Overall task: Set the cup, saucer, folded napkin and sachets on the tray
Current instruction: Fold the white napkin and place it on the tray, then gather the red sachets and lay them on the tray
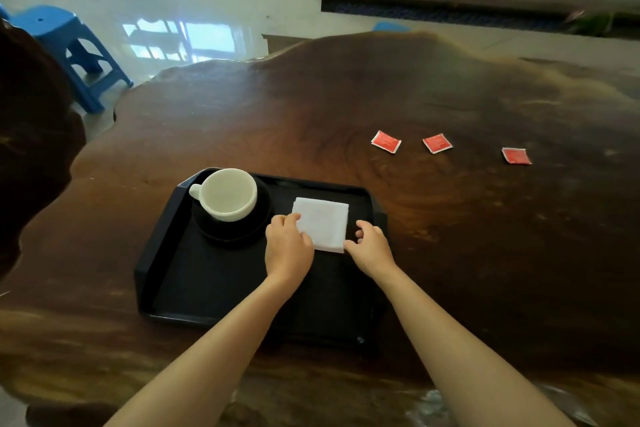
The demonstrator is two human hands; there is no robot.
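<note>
A black tray [162,253] lies on the dark wooden table. In its far left corner a white cup [227,198] stands upright on a black saucer [256,229]. A white folded napkin [322,222] lies flat on the tray's far right part. My left hand [288,246] rests on the napkin's left edge, fingers curled over it. My right hand [370,246] touches its near right corner with thumb and fingertips. Three red sachets lie on the table beyond the tray: one [386,141], a second [437,142] and a third [516,156] farthest right.
The wooden table [450,236] has an irregular edge at the left. A blue plastic stool [65,45] stands on the shiny floor at the far left. A dark shape fills the left border of the view.
</note>
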